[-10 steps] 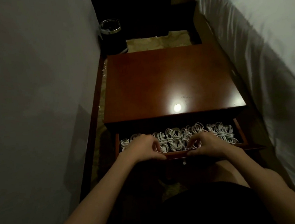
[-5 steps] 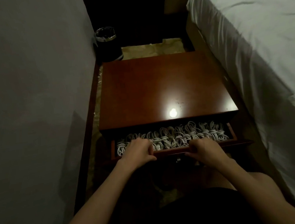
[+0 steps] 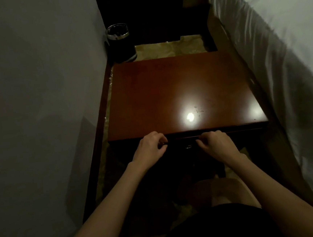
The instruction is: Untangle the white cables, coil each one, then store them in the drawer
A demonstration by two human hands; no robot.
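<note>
The drawer (image 3: 184, 139) of the reddish wooden nightstand (image 3: 177, 90) sits pushed in under the top, showing only a thin dark front strip. No white cables are visible; they are hidden inside. My left hand (image 3: 150, 147) is at the left part of the drawer front with its fingers curled, and I see nothing in it. My right hand (image 3: 217, 144) is at the right part, fingers curled too, holding nothing visible. A small metal knob (image 3: 188, 147) shows between the hands.
A grey wall (image 3: 37, 109) runs close along the left. A bed with a white sheet (image 3: 278, 51) stands tight on the right. A black waste bin (image 3: 119, 43) stands on the floor beyond the nightstand. My knees are below the drawer.
The drawer, open and full of coiled white cables a second ago, has slid in and the cables are out of sight. Both hands moved forward with the drawer front.
</note>
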